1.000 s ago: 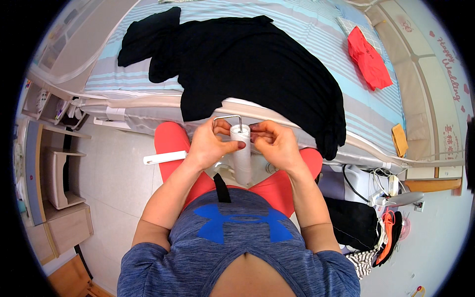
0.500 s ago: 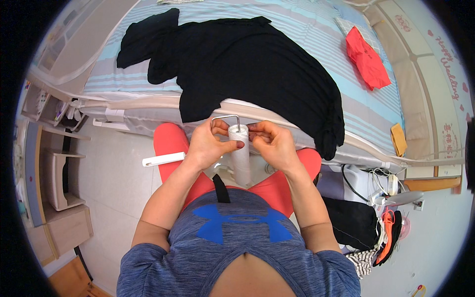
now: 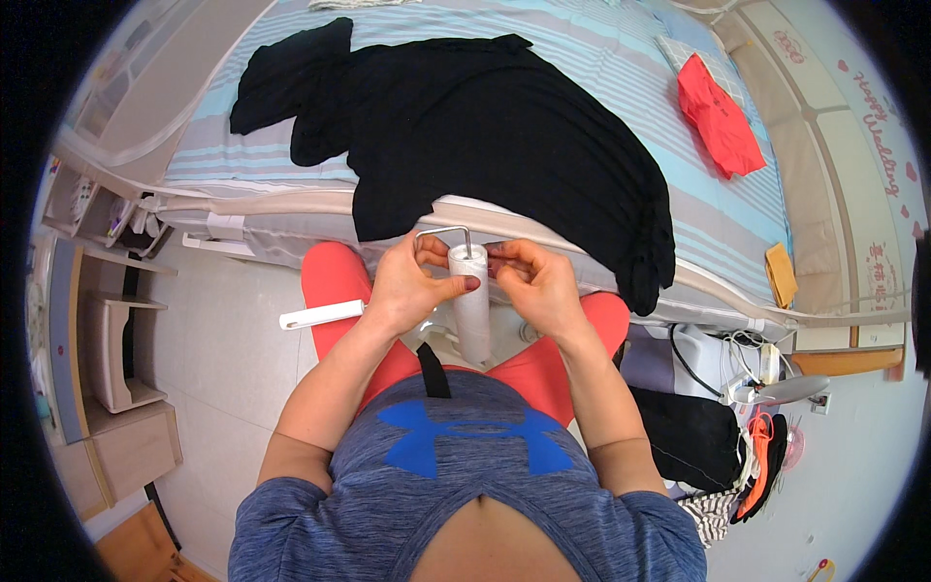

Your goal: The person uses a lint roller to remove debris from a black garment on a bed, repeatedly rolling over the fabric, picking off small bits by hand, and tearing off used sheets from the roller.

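A lint roller stands upright between my knees, with a pale sheet roll, a bent metal rod and a white handle sticking out to the left. My left hand is closed around the roller's upper part, its thumb lying across the front of the roll. At the roll's top right edge, the fingertips of my right hand are pinched together against the sheet. Whether a sheet edge lies between those fingertips is too small to tell. Beyond my hands, a black garment spreads over the bed.
The bed has a striped blue and grey cover. A red bag-like piece and a small tan item lie on its right. Black cloth, cables and a silver fan-like blade are at the right; wooden shelving stands left.
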Demonstrator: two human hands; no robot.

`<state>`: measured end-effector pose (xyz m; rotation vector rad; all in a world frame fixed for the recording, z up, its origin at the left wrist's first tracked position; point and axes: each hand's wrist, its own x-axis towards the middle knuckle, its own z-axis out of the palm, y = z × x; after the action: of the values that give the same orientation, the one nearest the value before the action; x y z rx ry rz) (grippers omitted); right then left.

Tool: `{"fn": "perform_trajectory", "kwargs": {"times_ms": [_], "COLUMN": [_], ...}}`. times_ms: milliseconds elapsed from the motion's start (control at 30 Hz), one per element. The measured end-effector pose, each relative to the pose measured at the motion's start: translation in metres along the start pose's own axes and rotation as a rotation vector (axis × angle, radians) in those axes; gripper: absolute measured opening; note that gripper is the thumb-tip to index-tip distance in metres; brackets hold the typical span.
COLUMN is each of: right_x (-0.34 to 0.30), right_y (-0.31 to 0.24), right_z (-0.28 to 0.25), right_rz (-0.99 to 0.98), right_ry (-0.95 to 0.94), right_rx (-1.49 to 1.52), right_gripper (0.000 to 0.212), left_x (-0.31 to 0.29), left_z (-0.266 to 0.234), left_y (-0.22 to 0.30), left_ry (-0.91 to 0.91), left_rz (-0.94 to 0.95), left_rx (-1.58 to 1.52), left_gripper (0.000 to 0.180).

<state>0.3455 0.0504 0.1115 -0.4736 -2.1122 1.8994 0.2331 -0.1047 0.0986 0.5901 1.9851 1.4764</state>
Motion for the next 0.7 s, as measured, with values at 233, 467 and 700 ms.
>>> {"fn": "perform_trajectory", "kwargs": {"times_ms": [233,467,700], "right_x": [-0.005,-0.002,0.0], "right_y": [-0.004,0.002,-0.004], "right_z": [0.005,0.009,0.009], "right_rz": [0.006,-0.134,-0.286], "right_ry": [0.074,0.147,0.176], "right_rx": [-0.077,-0.311,-0.462], "right_gripper": [0.015,0.013,0.011], "left_x": [-0.004,-0.01,-0.008], "left_z": [0.004,0.011,0.005], "left_y": [0.01,0.016,0.011], "left_ry": [0.126,0.233,0.189], "left_rz": [0.076,0.116,0.125], "left_rx": [0.119,0.267,0.274], "left_gripper": [0.056,0.054,0.053]}}
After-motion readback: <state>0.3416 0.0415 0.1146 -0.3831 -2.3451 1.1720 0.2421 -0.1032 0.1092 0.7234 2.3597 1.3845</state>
